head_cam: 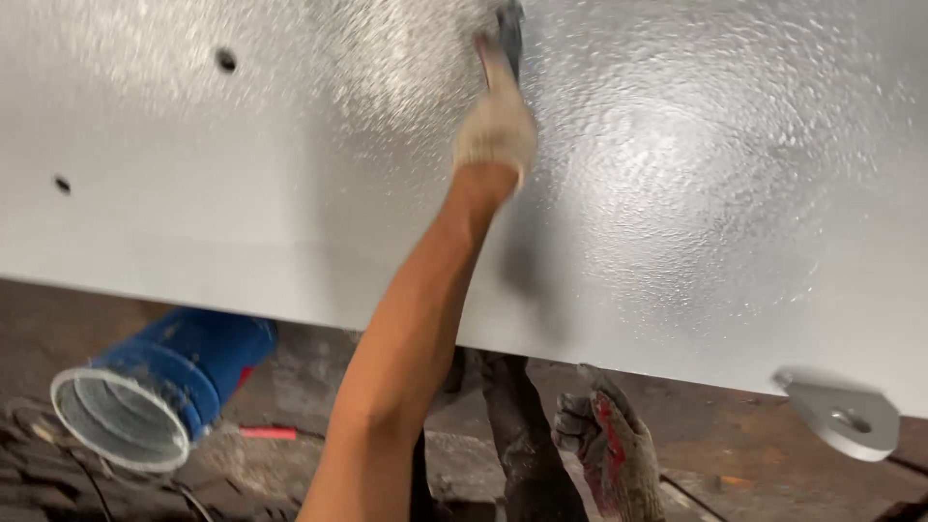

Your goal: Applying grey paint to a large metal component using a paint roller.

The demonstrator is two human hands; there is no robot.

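Blurring tool (509,29) — top cut off

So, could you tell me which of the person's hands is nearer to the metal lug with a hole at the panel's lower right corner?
The right hand. It hangs below the grey panel, just left of the lug. The left hand is raised high against the panel, gripping a dark tool.

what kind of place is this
Probably a metal fabrication or painting workshop: a large grey textured metal panel with drilled holes and a welded lug, a blue ventilation duct on the dirty floor, and work gloves on both hands.
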